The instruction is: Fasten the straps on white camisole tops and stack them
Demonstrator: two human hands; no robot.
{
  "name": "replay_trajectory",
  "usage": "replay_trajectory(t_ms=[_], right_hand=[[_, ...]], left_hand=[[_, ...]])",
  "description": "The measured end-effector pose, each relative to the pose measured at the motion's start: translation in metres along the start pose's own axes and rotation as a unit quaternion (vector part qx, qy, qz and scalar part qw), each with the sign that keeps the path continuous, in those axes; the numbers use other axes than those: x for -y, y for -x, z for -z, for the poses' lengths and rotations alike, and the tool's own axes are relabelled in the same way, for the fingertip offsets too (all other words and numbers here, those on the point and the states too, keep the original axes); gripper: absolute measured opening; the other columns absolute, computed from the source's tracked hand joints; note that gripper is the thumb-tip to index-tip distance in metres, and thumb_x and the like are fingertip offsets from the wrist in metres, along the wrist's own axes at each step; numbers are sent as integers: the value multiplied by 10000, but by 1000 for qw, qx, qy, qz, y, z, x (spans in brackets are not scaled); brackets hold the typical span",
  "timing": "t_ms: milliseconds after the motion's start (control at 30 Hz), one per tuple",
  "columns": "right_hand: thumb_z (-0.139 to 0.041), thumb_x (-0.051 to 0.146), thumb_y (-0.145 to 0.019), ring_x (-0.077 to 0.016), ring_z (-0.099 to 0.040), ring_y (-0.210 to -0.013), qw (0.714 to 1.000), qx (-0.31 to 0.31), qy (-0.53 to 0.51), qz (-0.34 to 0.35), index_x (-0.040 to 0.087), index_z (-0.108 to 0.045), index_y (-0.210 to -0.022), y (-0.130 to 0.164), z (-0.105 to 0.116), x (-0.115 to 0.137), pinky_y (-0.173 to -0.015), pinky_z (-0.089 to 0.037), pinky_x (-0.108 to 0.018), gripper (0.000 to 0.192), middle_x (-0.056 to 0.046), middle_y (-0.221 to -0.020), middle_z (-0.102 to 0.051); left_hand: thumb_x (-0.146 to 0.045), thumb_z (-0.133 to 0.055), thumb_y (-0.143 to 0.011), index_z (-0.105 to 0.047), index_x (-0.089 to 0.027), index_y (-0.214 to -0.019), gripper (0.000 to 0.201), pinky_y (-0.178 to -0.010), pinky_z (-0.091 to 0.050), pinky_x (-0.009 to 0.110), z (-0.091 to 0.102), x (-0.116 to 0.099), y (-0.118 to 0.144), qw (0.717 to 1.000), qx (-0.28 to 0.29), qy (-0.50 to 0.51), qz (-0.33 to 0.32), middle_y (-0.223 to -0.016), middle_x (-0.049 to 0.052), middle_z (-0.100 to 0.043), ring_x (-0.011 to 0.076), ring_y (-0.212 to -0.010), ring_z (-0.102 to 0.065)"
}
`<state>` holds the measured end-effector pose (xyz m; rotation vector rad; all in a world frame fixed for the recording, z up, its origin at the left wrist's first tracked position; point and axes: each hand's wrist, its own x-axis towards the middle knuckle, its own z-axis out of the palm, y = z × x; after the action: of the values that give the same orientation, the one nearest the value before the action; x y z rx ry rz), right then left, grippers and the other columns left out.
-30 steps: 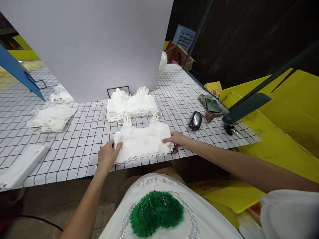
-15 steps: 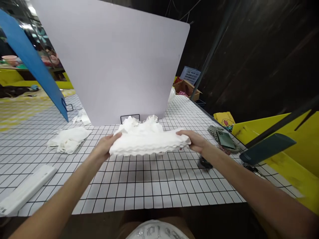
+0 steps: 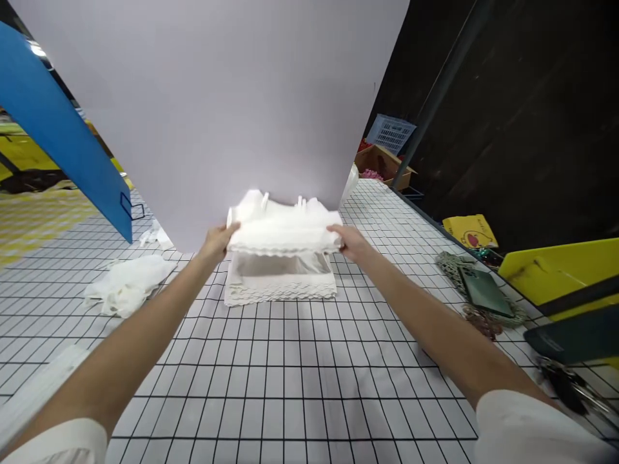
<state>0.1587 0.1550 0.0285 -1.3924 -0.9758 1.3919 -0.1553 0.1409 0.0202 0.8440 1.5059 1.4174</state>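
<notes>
Between my two hands is a folded white strappy top [image 3: 285, 233] with a wavy hem. My left hand [image 3: 217, 240] grips its left end, fingers closed and thumb on top. The right end is pinched in my right hand [image 3: 349, 241]. Both hands hold it over a pile of similar folded white tops [image 3: 280, 291] with layered scalloped edges. The held top hides the back of that pile. Off to the left lies a loose heap of white cloth [image 3: 129, 282].
A large pale board [image 3: 232, 109] stands behind the pile; a blue board [image 3: 62, 135] leans at left. Right on the gridded tablecloth [image 3: 300, 380] lie a green phone [image 3: 485, 291], keys [image 3: 575, 390] and a dark green case [image 3: 575, 338]. A white bar [image 3: 41, 390] lies front left.
Both hands have moved the white top forward, away from me, toward the pale board. The pile beneath it now shows. My view has tilted and shifted closer to the table.
</notes>
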Motion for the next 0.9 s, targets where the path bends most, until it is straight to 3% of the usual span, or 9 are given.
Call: replay_trajectory(t_ms=[100,200,500,633,700,767,800,900], right_hand=[[-678,109,-813,-159,-645,-565,997,6,30,-74,103,-622,-882,-1,2,-53,-511,-573,-257,89,-51,-651,-666],[-687,143,-825,-179,-657,-577,994,21,43,-101,106,-615,-912,0,4,-72,-492,-586,-294,119,-69,-697,-686],[-659,151,-853,-180,-646,-570,988,46,114,-91,119,-604,-922,3,7,-74,-435,-556,-304,94,-67,-734,-693],[-671,188,-860,-173,-640,-559,977,39,195,-73,132,-606,-899,2,15,-77,-484,-557,-309,94,-51,-720,-674],[-714,227,-842,-192,-662,-623,969,17,242,-50,138,-612,-922,5,19,-75,-550,-567,-321,157,-66,-766,-681],[-710,282,-860,-228,-691,-780,938,-25,341,53,146,-623,-991,10,20,-74,-676,-586,-357,208,-103,-912,-701],[-672,318,-896,-249,-693,-887,904,-38,404,132,147,-628,-1041,13,19,-76,-762,-588,-389,228,-126,-1017,-701],[-468,425,-1013,-329,-580,-1252,751,9,560,349,139,-599,-1265,19,8,-91,-1043,-471,-578,403,-182,-1377,-592]], left_hand=[[-266,-835,-653,-665,-89,-722,254,-528,-542,340,3,56,1,997,-13,-38,65,-582,74,-666,207,-558,-645],[-299,-837,-626,-659,-106,-694,272,-510,-520,313,9,79,-3,995,-13,-57,82,-577,59,-662,196,-541,-636],[-404,-791,-627,-643,-131,-744,332,-534,-491,293,26,88,1,990,-20,-128,54,-617,46,-663,190,-578,-627],[-400,-778,-661,-630,-153,-785,313,-619,-508,328,33,88,7,980,-17,-193,36,-674,51,-666,225,-679,-644],[-383,-804,-646,-622,-169,-808,324,-686,-509,354,38,85,10,967,-29,-252,-7,-713,45,-649,246,-753,-634],[-369,-783,-692,-621,-182,-854,296,-752,-510,379,41,84,13,931,-36,-344,-115,-805,52,-634,255,-821,-613],[-356,-741,-745,-623,-187,-877,245,-786,-512,393,41,85,15,902,-27,-388,-186,-864,63,-627,260,-861,-603],[-269,-583,-871,-659,-185,-950,138,-885,-504,420,28,84,18,821,55,-447,-351,-1048,111,-607,277,-1003,-576]])
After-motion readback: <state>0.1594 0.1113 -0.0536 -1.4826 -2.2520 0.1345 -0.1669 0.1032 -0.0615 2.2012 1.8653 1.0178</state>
